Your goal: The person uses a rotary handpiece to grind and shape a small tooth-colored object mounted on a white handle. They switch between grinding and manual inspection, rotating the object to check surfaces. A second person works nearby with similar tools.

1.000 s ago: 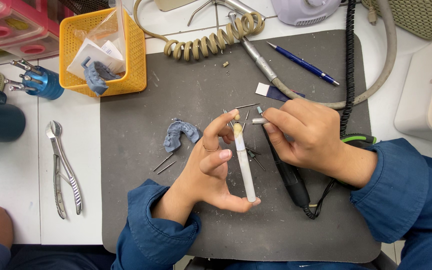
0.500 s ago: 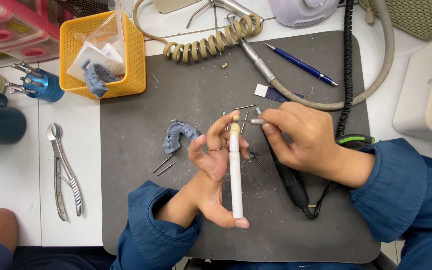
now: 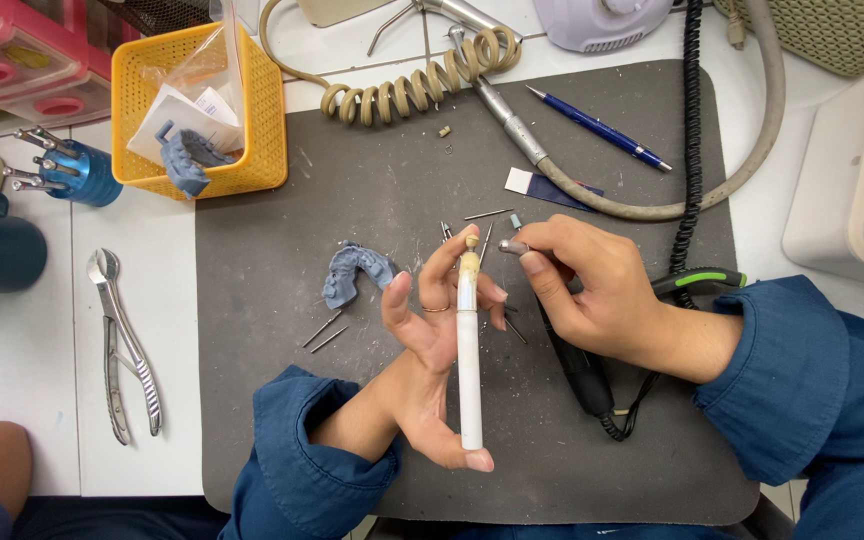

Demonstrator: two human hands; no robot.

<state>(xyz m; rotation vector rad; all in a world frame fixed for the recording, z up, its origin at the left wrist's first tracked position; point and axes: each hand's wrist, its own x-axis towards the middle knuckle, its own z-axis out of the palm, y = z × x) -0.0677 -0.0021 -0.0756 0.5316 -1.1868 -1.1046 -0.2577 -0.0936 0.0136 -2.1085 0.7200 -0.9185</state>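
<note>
— What did the left hand (image 3: 430, 345) hold?

— A white pen-shaped holder (image 3: 469, 365), clamped between fingers and thumb. Its long axis ran near to far, base by the thumb, with 1 small beige piece (image 3: 471, 241) at the far tip.

— And the right hand (image 3: 592, 295)?

— Closed around a black rotary handpiece (image 3: 577, 365), its metal tip (image 3: 512, 246) just right of that beige piece, near but apart. The right hand was the nearer to it.

— Beyond them?

— On the grey mat (image 3: 352, 190), a blue dental cast (image 3: 355, 272) lay left, loose burs (image 3: 324, 331) nearby; farther off, a yellow basket (image 3: 270, 130) and a blue pen (image 3: 597, 127).
</note>
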